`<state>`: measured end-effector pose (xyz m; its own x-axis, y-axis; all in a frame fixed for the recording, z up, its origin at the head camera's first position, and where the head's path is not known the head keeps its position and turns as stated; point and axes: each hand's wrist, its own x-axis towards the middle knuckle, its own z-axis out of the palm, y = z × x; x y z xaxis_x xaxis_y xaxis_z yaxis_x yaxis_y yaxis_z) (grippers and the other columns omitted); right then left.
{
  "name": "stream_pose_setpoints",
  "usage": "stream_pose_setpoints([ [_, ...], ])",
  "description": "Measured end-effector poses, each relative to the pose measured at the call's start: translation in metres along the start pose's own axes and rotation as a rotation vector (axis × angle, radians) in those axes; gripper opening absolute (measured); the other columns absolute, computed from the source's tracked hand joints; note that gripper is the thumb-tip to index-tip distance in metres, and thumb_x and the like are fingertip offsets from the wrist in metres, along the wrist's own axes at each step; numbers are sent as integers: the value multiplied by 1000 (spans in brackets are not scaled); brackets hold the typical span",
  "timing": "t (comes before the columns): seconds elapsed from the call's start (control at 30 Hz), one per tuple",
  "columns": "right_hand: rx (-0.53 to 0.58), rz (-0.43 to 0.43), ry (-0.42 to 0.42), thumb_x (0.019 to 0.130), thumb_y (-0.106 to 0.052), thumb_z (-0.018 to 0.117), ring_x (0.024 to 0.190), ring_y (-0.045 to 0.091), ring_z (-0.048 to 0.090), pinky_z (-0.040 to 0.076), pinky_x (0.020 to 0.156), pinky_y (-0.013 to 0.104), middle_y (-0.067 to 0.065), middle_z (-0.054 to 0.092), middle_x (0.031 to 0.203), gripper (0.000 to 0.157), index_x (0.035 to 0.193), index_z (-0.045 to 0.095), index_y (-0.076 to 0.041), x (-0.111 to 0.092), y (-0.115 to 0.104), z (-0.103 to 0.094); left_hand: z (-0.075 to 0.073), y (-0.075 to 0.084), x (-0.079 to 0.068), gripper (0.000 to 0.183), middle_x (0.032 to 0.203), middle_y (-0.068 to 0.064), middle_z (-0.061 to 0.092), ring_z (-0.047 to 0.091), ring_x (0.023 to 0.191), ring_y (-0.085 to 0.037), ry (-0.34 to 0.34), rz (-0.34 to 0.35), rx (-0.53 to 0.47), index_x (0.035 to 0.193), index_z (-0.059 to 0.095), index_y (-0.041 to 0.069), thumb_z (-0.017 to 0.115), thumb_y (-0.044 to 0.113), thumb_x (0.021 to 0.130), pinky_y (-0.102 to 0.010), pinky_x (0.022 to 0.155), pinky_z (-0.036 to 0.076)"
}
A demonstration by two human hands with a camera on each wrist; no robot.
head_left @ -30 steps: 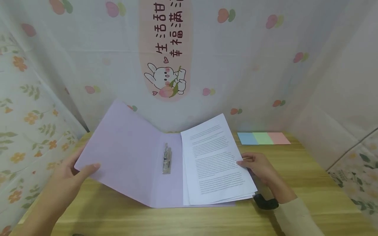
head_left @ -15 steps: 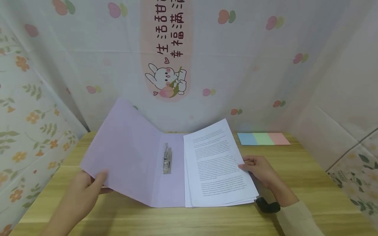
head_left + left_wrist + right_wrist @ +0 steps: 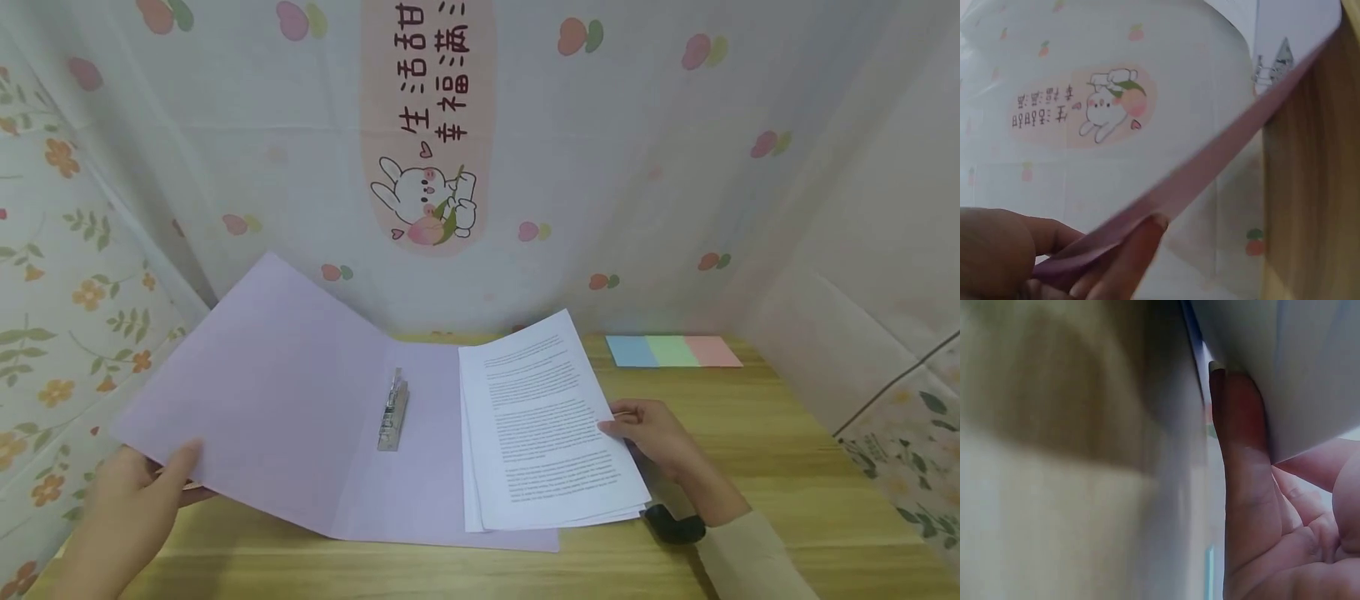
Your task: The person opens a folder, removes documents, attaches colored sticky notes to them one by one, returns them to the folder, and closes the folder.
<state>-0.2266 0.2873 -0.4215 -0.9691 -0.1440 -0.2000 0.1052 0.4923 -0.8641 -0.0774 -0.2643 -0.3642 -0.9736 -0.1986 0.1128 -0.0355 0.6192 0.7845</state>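
A light purple folder (image 3: 262, 400) lies opened out on the table, its left cover raised at a slant. My left hand (image 3: 135, 500) grips that cover's near left corner, thumb on the inside and fingers beneath; the left wrist view shows the cover's edge (image 3: 1204, 162) between thumb and fingers. A metal lever clip (image 3: 393, 412) is fixed inside the folder close to the spine. Several printed sheets of paper (image 3: 551, 433) overlap the folder's right side. My right hand (image 3: 652, 433) pinches their right edge, and in the right wrist view a finger (image 3: 1244, 437) lies under the paper (image 3: 1297, 369).
A strip of blue, green and pink paper (image 3: 673, 351) lies at the back right of the wooden table (image 3: 810, 492). Behind the table hangs a printed cloth (image 3: 600, 167). A black band (image 3: 675, 525) is around my right wrist.
My left hand first came right and nearer, then went left, drawing the folder leftward and lowering its cover. The sheets, pinched by my right hand, came slightly nearer; more folder shows left of them.
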Motion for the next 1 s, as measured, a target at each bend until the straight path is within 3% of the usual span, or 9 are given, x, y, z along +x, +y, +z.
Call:
stream_pose_setpoints([
  [0.1, 9, 8, -7, 97, -12, 66, 74, 18, 69, 56, 63, 30, 12, 76, 96, 44, 133, 55, 12, 1, 2, 2, -3, -8, -4, 66, 135, -45, 44, 64, 86, 10, 110, -11, 14, 153, 15, -11, 54, 12, 104, -11, 66, 57],
  [0.2, 15, 13, -18, 97, -12, 65, 74, 18, 70, 56, 63, 30, 12, 76, 96, 44, 133, 55, 12, 2, 4, 3, -6, -11, -6, 98, 147, -46, 29, 69, 107, -33, 187, -61, 27, 160, -11, 3, 65, 14, 99, -1, 63, 48],
  [0.3, 21, 21, -29, 97, -11, 65, 74, 19, 70, 57, 64, 31, 12, 77, 96, 42, 132, 55, 11, 4, 6, 4, -7, -9, -8, 117, 157, -39, 21, 61, 123, -33, 261, -112, 47, 158, -25, 17, 73, 20, 94, 5, 63, 41],
  [0.37, 25, 19, -41, 98, -11, 65, 75, 19, 71, 58, 64, 31, 12, 77, 96, 43, 133, 55, 11, 5, 7, 5, -5, -3, -12, 119, 163, -31, 14, 53, 131, -27, 325, -111, 44, 160, -21, 19, 76, 18, 91, 2, 83, 45],
  [0.47, 39, 15, -50, 98, -12, 65, 76, 19, 72, 59, 65, 31, 12, 77, 97, 44, 134, 54, 11, 6, 8, 7, 0, 9, -17, 108, 167, -24, 9, 31, 147, -29, 436, -61, 93, 163, 4, 10, 79, 16, 87, -33, 125, 28],
  [0.53, 45, 4, -60, 99, -12, 64, 77, 19, 72, 59, 66, 31, 13, 77, 99, 46, 136, 52, 12, 6, 9, 7, 5, 15, -18, 90, 167, -26, 5, 7, 153, -48, 510, 40, 128, 158, 26, 0, 78, 21, 87, -61, 127, 7],
  [0.63, 51, 0, -59, 99, -12, 64, 78, 19, 72, 59, 66, 31, 14, 76, 101, 47, 137, 51, 13, 7, 9, 7, 17, 19, -16, 66, 161, -32, 19, 15, 148, -55, 518, 211, 224, 140, 51, -5, 77, 26, 87, -76, 117, 12],
  [0.83, 38, 6, -56, 99, -12, 63, 77, 19, 72, 59, 66, 30, 15, 76, 102, 49, 138, 49, 13, 6, 9, 7, 68, 26, -8, 47, 140, -25, 56, 57, 123, -47, 81, 467, 426, 128, 64, 3, 78, 22, 88, -65, 99, 46],
  [1.0, 48, -1, -62, 99, -12, 64, 78, 19, 72, 59, 66, 31, 16, 76, 104, 51, 140, 48, 14, 7, 12, 7, 113, 44, -9, 62, 155, -17, 48, 46, 138, -52, -368, 529, 484, 145, 55, 13, 71, 42, 92, -64, 111, 39],
])
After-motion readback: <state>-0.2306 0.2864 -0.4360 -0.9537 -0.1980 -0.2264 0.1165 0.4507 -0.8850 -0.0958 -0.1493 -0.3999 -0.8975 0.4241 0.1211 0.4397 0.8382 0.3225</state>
